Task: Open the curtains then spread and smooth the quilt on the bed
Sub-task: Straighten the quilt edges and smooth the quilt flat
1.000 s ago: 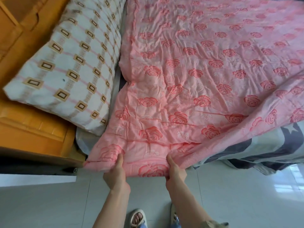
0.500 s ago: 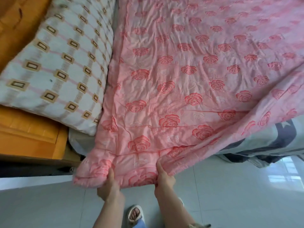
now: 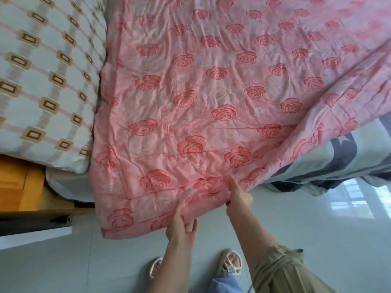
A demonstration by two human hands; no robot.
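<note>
Far left: an orange wooden headboard [image 3: 14, 185] stands at the bed's end, with a large white pillow with tan-and-brown rectangle checks and pale pink lines [image 3: 46, 81] lying against it.

Just right of the pillow: the pink quilted quilt printed with red roses [image 3: 211, 92] covers most of the bed, its left edge touching the pillow and its near corner hanging over the bedside above the pale grey tiled floor [image 3: 317, 240].

Near centre: your left hand [image 3: 179, 225] is at the hanging near hem, thumb laid on top of the fabric and fingers loosely spread beneath it, a slack hold rather than a firm pinch.

Just right of it: your right hand [image 3: 238, 194] pinches a fold of the same hem, thumb on top, fingers tucked under.

Below: your two feet in cream woven sandals [image 3: 230, 265].

Right: a grey-and-white bedsheet with dark stripes and a star [image 3: 342, 157] shows under the quilt's lifted edge.
</note>
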